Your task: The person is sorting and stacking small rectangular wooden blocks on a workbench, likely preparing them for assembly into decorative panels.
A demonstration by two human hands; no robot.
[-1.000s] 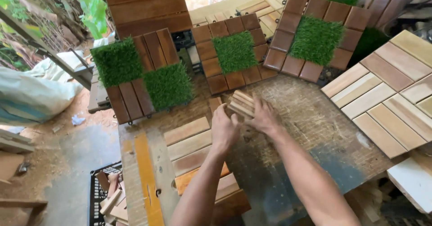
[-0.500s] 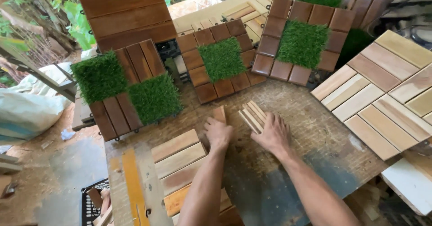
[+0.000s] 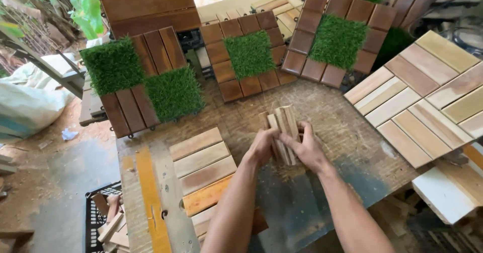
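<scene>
A: On the worn workbench [image 3: 347, 132], far left, what's there?

B: Tile w/ two grass patches & dark slats [image 3: 143, 84]. Right of it, a dark tile w/ a centre grass square [image 3: 247, 56], then another like it [image 3: 336, 37].

A: Nearer the person?

B: Pale slat panel [image 3: 201, 170] lies just left of the hands. Black crate of offcuts [image 3: 103, 223] sits below the bench edge.

A: Hands?

B: Left hand [image 3: 262, 147] & right hand [image 3: 308, 150] both closed round a bundle of short wood slats [image 3: 283, 129], held approx. mid-bench, ends fanning away from the person. Fingers wrapped tight.

A: Far right?

B: Big light tile of mixed slats [image 3: 427, 99], tilted.
</scene>
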